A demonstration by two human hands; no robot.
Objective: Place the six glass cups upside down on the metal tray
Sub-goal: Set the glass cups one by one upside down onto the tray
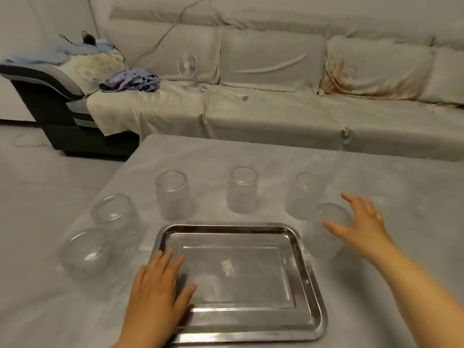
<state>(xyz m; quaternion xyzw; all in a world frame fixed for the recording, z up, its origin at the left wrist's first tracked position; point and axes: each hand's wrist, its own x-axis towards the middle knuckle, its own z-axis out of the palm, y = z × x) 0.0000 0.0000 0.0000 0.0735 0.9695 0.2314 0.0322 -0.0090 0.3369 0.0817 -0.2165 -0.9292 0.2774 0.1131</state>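
Observation:
An empty metal tray (308,285) lies on the table in front of me. Several clear glass cups stand around it with their mouths up. Two cups (114,217) (90,257) are to its left, and three more (172,194) (242,189) (303,194) line up behind it. One cup (324,242) stands at its right edge. My left hand (157,295) rests flat on the tray's left rim, holding nothing. My right hand (361,222) hovers with fingers spread just over the right cup's mouth, without gripping it.
A grey cloth (376,177) covers the table. Behind it runs a long covered sofa (276,71) with a small white fan (188,66), a power strip (242,97) and crumpled clothes (130,80). Grey floor (50,177) lies to the left.

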